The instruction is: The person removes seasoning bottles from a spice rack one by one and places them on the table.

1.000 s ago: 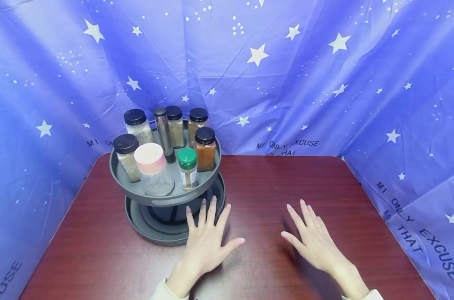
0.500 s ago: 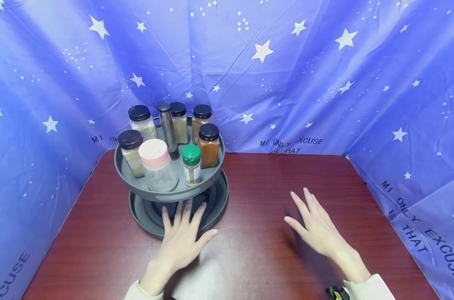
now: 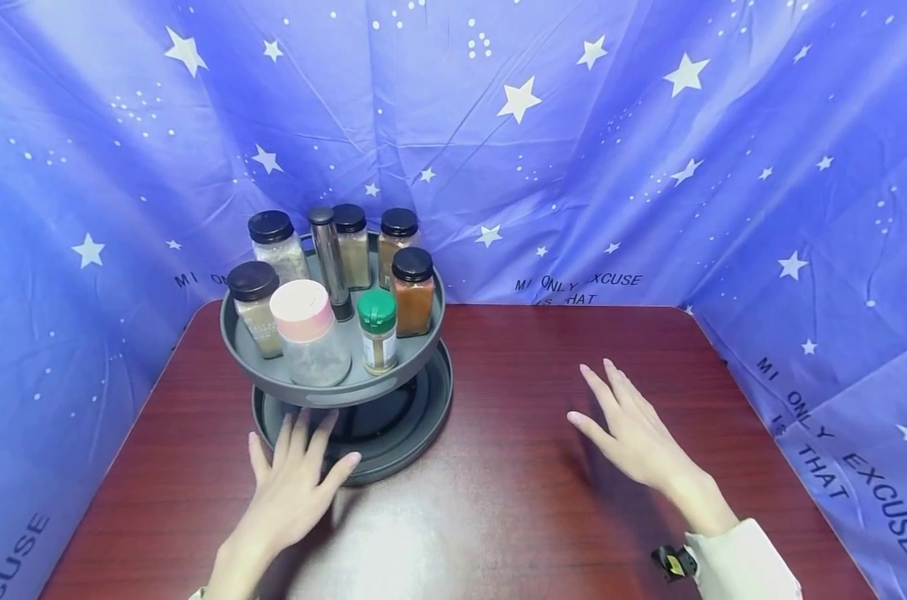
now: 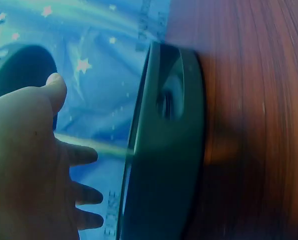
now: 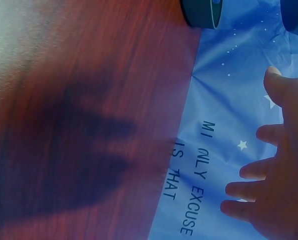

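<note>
A two-tier dark grey turntable rack (image 3: 371, 392) stands on the table's left half. Its upper tier carries a pink-lidded clear jar (image 3: 310, 342), a green-capped spice bottle (image 3: 378, 337), a black-capped jar of orange powder (image 3: 413, 304) and a tall, narrow dark cylinder (image 3: 329, 265). My left hand (image 3: 284, 496), fingers spread, reaches toward the front left of the lower tier (image 3: 404, 450). Contact there cannot be told in the head view; the left wrist view shows a gap beside the tier's wall (image 4: 161, 165). My right hand (image 3: 641, 433) hovers over the table's right side, fingers extended, holding nothing.
More black-capped jars (image 3: 254, 304) stand along the upper tier's left and back. Blue star-printed cloth (image 3: 521, 167) encloses the reddish wooden table (image 3: 513, 400) at the back and sides. A small black and yellow object (image 3: 674, 563) shows by the right sleeve.
My left hand has moved leftward along the front of the lower tier. The right hand has risen slightly. The rack and jars keep their arrangement; the head view has shifted a little.
</note>
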`<state>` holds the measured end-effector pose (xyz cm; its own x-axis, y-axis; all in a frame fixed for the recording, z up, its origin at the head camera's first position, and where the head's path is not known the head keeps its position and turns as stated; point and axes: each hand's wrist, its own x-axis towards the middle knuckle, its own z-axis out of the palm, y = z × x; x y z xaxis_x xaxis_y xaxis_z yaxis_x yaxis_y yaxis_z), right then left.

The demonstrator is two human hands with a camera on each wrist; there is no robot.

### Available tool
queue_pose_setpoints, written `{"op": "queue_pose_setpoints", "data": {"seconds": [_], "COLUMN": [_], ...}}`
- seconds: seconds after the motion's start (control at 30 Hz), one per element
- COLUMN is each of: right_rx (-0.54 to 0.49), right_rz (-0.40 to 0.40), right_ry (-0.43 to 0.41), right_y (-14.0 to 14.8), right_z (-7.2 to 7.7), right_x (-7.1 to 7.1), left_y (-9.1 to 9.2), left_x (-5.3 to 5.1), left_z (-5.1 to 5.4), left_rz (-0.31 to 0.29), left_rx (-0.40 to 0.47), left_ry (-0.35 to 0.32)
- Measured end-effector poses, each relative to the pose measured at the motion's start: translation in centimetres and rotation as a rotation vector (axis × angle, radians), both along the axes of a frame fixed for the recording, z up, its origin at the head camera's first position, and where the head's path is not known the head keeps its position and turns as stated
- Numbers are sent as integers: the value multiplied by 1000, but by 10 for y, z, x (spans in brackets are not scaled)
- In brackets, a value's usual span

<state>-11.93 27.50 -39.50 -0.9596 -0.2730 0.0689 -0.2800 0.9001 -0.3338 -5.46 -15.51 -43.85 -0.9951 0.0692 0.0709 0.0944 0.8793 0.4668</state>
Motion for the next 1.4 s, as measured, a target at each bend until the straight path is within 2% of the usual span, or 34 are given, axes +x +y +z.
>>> {"op": "queue_pose_setpoints", "data": {"seconds": [0.3,0.5,0.73,0.9,1.07,1.2,1.4], "right_rx": [-3,-11,-19,-21,-9,-3,14], "right_rz": [23,38,51,83,111,139,180], "right_ry": [-38,-60,-93,-95,-96,-112,-114], "right_y": [-9,-15,-27,-46,-64,-73,-81], "right_z": [6,15,37,55,74,86,96], "right_x": [-12,-22,-35,-54,-77,-90,-105], "left_y": [-43,-70,-87,-92,-101,-108,-116], "left_x": [4,5,5,-3,-12,-18,-34], "left_z": [6,4,8,18,28,40,58], "left_rz": [60,102,140,141,139,141,163], "left_rx": [5,22,51,110,165,170,164], "left_ry": [-56,-79,-18,19,12,16,7]}}
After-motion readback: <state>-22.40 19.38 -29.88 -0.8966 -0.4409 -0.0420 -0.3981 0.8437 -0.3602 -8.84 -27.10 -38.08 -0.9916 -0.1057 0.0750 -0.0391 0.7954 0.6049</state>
